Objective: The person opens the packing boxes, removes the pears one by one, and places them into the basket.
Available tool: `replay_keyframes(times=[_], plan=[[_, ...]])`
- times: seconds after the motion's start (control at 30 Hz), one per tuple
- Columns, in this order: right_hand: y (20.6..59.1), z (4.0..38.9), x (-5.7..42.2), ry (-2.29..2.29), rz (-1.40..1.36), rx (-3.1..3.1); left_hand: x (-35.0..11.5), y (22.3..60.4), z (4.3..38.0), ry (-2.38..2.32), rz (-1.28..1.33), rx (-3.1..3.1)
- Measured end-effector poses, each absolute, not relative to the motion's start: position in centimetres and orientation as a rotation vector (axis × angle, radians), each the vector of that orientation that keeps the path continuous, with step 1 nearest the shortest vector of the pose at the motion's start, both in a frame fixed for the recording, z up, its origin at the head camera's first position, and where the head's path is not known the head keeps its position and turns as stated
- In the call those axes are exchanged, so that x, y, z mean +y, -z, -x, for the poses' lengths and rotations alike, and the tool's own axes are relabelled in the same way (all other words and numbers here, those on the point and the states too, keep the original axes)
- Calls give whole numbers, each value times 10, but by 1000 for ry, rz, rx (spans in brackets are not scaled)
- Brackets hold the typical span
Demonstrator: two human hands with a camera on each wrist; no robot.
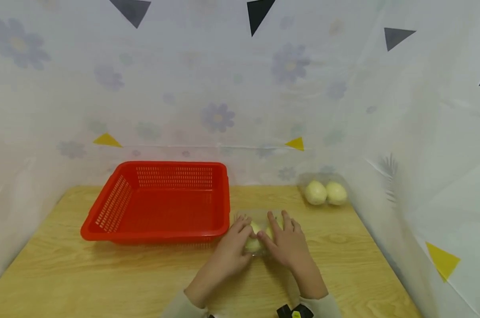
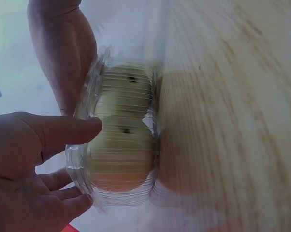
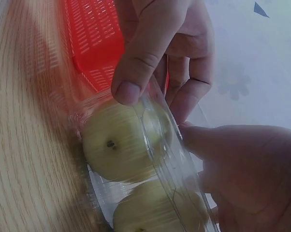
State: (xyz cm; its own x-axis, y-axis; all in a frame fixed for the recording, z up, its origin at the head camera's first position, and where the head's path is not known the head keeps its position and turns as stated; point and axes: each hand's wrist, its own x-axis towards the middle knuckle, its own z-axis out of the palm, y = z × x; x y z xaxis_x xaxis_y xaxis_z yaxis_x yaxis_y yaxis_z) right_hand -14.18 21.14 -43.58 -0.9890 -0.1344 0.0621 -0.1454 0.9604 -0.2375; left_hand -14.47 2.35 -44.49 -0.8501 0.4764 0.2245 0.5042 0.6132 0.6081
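Note:
On the table, a clear plastic clamshell box (image 1: 260, 215) holds two round, pale yellow-green fruits (image 3: 117, 145) with dark stem dimples. My left hand (image 1: 232, 245) grips the box's left part; its thumb (image 2: 85, 130) lies on the front rim and the fingers reach over the lid. Across the right part of the lid my right hand (image 1: 289, 242) presses with spread, fairly straight fingers. Both thumbs come close together near the middle of the rim. In the wrist views the lid lies down over the fruits. My hands hide much of the box in the head view.
Just left of the box stands a red plastic basket (image 1: 156, 235) with slotted walls. A second clear box (image 1: 303, 177) with two similar fruits (image 1: 316, 193) sits at the table's back right corner. Pale flowered sheeting (image 1: 184, 97) hangs behind the wooden table (image 1: 104, 278).

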Motion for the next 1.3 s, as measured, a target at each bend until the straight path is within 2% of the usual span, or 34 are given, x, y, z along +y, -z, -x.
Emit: replay_keyframes(times=[0.33,0.53,0.7,0.93,1.13,1.3], plan=[[443,140,217,-532,-247,-3095,21,436,139,1119,898,-2805],[434,136,217,-583,-238,-3132,23,426,128,1232,995,-2686],[429,136,217,-558,-232,-3147,25,420,126,1686,1012,-2520],[432,139,218,-674,-247,-3114,32,435,123,2817,1122,-2253],[434,140,222,-705,-271,-3133,44,461,121,2949,1180,-2311],[434,140,224,-707,-276,-3121,56,479,116,3090,1061,-2299]])
